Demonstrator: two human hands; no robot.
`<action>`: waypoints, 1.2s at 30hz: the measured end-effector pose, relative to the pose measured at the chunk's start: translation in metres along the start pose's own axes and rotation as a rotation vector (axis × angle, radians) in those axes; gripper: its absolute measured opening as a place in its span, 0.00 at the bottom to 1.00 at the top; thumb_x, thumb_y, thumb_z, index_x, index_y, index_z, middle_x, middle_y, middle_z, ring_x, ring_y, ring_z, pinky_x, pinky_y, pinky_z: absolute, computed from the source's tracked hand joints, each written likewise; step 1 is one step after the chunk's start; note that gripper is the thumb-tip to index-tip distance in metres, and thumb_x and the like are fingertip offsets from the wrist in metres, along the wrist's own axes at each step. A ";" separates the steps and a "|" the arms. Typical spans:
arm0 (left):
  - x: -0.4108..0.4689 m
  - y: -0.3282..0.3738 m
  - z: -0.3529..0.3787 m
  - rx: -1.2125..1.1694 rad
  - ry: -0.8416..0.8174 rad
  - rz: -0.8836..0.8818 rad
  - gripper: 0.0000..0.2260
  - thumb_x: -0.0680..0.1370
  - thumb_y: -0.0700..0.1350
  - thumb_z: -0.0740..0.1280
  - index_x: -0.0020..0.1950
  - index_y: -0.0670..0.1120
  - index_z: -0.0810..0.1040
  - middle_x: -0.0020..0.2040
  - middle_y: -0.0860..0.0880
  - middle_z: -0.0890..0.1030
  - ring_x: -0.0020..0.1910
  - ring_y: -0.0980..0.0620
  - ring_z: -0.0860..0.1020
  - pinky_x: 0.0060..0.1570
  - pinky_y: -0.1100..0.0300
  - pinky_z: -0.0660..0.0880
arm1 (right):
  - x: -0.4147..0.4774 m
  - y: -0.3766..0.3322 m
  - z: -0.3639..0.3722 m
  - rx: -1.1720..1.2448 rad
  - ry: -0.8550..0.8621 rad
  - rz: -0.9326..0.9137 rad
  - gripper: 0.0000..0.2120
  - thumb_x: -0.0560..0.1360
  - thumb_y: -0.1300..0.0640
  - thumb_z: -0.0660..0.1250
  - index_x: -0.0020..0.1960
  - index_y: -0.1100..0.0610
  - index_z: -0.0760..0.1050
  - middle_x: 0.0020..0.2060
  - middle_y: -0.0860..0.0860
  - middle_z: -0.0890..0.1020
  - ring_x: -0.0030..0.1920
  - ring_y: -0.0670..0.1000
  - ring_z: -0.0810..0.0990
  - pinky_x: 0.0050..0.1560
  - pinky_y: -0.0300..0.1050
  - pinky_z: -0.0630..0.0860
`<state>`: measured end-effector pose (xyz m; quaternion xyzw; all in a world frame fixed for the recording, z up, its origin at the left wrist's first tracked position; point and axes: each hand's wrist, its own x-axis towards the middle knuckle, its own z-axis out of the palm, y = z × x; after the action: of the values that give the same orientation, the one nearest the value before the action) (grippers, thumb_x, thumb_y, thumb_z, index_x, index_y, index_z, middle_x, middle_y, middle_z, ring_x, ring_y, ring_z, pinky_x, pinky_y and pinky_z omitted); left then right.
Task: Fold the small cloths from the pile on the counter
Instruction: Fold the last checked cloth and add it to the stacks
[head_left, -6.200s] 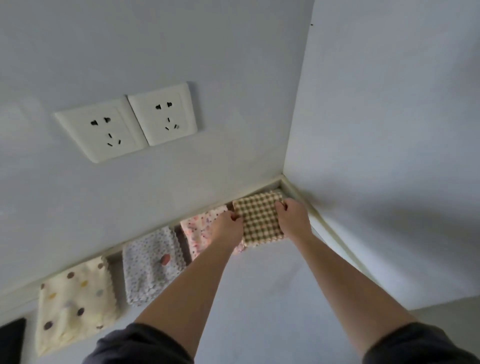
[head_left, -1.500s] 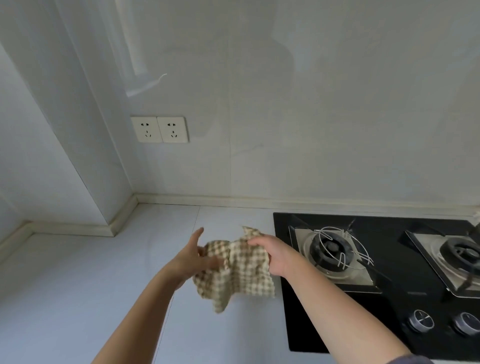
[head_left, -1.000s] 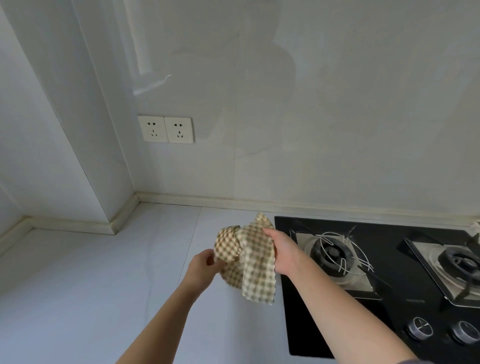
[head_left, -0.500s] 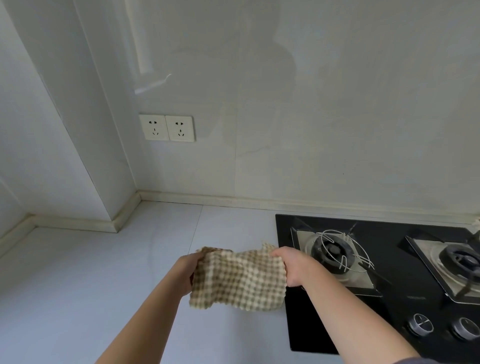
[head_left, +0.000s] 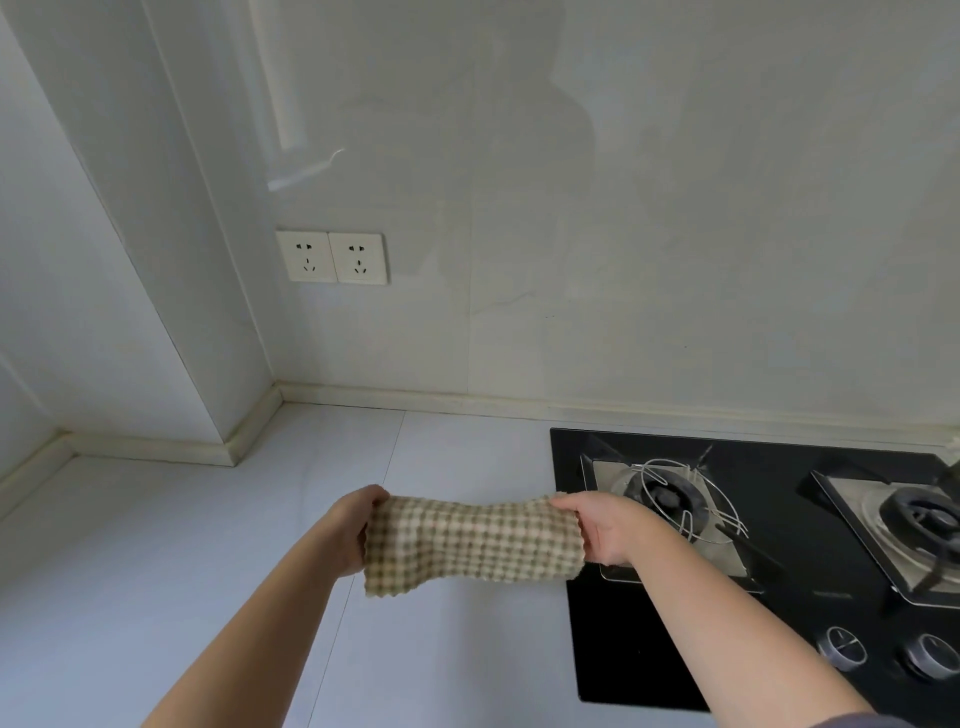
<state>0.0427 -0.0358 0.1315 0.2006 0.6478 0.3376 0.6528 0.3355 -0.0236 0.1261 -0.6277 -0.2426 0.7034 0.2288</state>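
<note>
Where the desk (head_left: 156, 571) reaches its far-left corner, a pale upstand strip (head_left: 156, 449) follows the back edge and bends round a wall column (head_left: 171, 260) that juts forward. Just right of that column, a white double socket (head_left: 332, 257) sits on the wall above the desk's back edge.

Lower down, over the middle of the desk, the left hand (head_left: 350, 530) comes in from the near edge. Its fingers are curled tight round the left end of the checked cloth (head_left: 472, 543), and the cloth hides the fingertips. The cloth is beige with a brown check and is stretched wide between both hands. Its top edge is pulled fairly straight, while its lower left corner hangs a little below the rest. Whether that corner touches the desk surface I cannot tell.

At the cloth's right end, the right hand (head_left: 605, 530) pinches the upper corner, with the thumb on top and the other fingers folded behind the fabric. This end lies right at the left edge of the black glass hob (head_left: 623, 649), which is set into the right part of the desk.

On the hob, a burner with a bent wire pan support (head_left: 667, 499) stands just behind the right hand. A second burner (head_left: 924, 514) is near the desk's right edge. Two round knobs (head_left: 841, 647) sit at the hob's near side.
</note>
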 end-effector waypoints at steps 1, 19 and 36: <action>0.000 0.004 -0.001 -0.003 -0.013 0.015 0.07 0.79 0.42 0.61 0.49 0.38 0.74 0.45 0.42 0.80 0.44 0.44 0.78 0.49 0.49 0.75 | -0.003 -0.004 -0.001 0.006 -0.032 -0.033 0.09 0.81 0.57 0.63 0.52 0.61 0.79 0.41 0.54 0.85 0.41 0.51 0.84 0.39 0.43 0.79; -0.035 0.063 -0.019 0.554 0.025 0.873 0.13 0.73 0.34 0.72 0.50 0.49 0.76 0.27 0.55 0.75 0.28 0.58 0.73 0.35 0.62 0.71 | -0.072 -0.069 -0.007 -0.798 0.027 -0.889 0.19 0.82 0.55 0.57 0.42 0.47 0.85 0.50 0.50 0.84 0.54 0.48 0.80 0.58 0.45 0.76; -0.031 0.047 0.089 0.756 -0.184 0.996 0.06 0.75 0.40 0.71 0.39 0.49 0.78 0.38 0.51 0.83 0.39 0.55 0.80 0.45 0.58 0.76 | -0.083 -0.081 0.010 -1.003 0.162 -0.936 0.08 0.72 0.53 0.73 0.51 0.51 0.80 0.43 0.44 0.81 0.40 0.41 0.77 0.42 0.37 0.71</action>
<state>0.1236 -0.0095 0.1939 0.7234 0.4923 0.3299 0.3543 0.3360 -0.0135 0.2418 -0.5373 -0.7663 0.2843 0.2078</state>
